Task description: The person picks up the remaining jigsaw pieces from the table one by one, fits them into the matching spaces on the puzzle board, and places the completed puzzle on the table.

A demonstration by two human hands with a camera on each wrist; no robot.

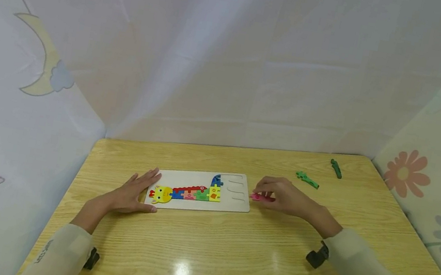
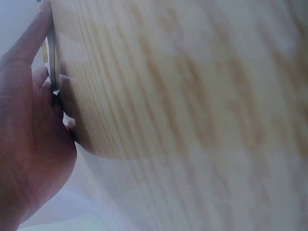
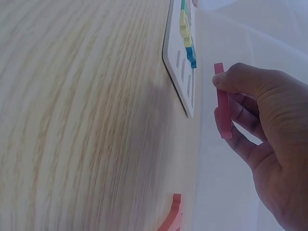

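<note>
A white puzzle board (image 1: 191,179) lies on the table with a giraffe puzzle partly laid in it. Its yellow head (image 1: 162,194) is at the left, followed by coloured neck and body pieces (image 1: 202,194) and a blue piece (image 1: 217,180). Outlines of legs show at the board's right end. My left hand (image 1: 134,195) rests at the board's left end, fingers spread and thumb along the near edge. Just past the right end, my right hand (image 1: 281,195) pinches a pink puzzle piece (image 3: 223,103) between thumb and fingers, raised above the table in the right wrist view.
Two green puzzle pieces lie at the back right: a lighter one (image 1: 307,179) and a darker one (image 1: 336,169). A red-orange piece (image 3: 174,214) lies on the table in the right wrist view. Printed cloth walls (image 1: 229,85) stand behind and beside the table (image 1: 183,249).
</note>
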